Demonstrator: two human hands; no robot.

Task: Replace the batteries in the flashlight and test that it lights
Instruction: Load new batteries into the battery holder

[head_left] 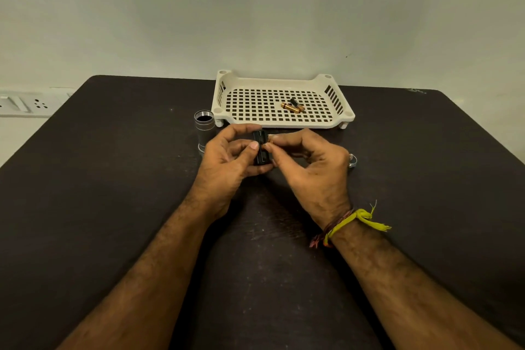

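Observation:
My left hand [227, 162] grips a black battery holder [260, 150] upright above the table's middle. My right hand [309, 165] pinches something small at the holder's right side; its fingertips hide what it is. The silver flashlight body [205, 129] stands upright with its open end up, just left of my left hand. Two copper-and-black batteries [292, 106] lie in the white perforated tray [318, 122] beyond my hands. A small silver cap [352, 161] shows behind my right hand on the table.
The dark table [113, 179] runs to a pale wall at the back. A white socket strip [25, 105] sits on the wall at the far left. A yellow thread band [352, 220] is tied round my right wrist.

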